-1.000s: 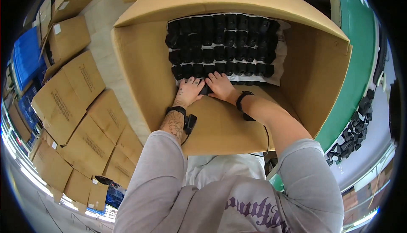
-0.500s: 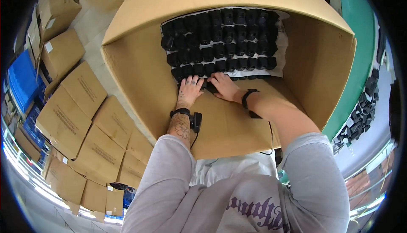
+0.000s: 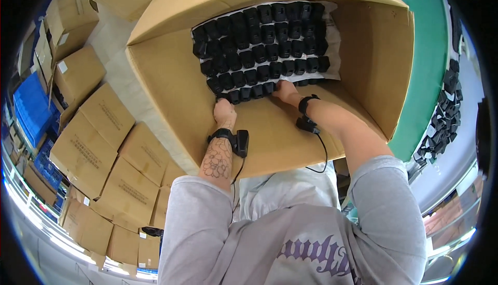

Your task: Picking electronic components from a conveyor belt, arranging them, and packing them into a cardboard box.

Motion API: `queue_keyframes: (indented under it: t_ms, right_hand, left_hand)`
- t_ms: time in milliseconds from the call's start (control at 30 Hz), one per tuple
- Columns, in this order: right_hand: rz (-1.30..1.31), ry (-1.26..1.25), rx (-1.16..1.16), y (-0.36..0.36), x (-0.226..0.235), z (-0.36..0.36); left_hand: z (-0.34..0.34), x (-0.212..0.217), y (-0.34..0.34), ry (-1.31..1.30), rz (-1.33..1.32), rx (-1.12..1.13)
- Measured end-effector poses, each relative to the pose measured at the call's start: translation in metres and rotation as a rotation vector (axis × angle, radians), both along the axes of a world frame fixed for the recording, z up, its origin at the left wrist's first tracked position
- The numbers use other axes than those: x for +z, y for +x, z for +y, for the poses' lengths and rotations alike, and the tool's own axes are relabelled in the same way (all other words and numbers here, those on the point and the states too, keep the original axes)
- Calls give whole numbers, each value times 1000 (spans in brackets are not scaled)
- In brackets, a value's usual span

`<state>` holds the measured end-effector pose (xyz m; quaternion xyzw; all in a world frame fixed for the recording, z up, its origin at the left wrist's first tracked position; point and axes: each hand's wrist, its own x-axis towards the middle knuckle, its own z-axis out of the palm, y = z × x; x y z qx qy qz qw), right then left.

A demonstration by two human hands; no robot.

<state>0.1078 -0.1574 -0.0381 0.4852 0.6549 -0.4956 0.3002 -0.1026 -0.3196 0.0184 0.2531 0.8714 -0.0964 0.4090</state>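
Note:
A large open cardboard box stands in front of me, its bottom lined with white paper and packed with several rows of small black plastic parts. My left hand reaches into the box, its fingertips on the nearest row at the left end. My right hand rests on the same near row, further right. Whether the fingers are closed around a part is hidden. Each wrist carries a black strap with a small device and cable.
Several closed cardboard cartons lie stacked on the floor to my left, with blue crates beyond them. A green conveyor edge runs along the right, and a heap of loose black parts lies beside it.
The view has tilted and the box now sits more to the left. Both hands stay at the near row of black parts, the right one shifted slightly rightward.

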Motion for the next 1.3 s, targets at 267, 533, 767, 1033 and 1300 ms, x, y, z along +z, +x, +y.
queue_keyframes:
  t_ms: [267,533,767,1033,1300]
  right_hand:
    - [20,-38,16,-9,4,5]
    - [263,-290,1,-34,106,80]
    - [487,-13,-221,3,283,101]
    - [327,118,-723,97,306,58]
    - [459,190,-703,102,341,45]
  left_hand:
    - [-32,-19,3,169,-7,120]
    - [18,13,18,-45,209,251]
    - [22,-3,-32,-78,97,-262]
    - [22,-4,-35,13,86,-205]
    - [18,-7,-26,59,122,-261]
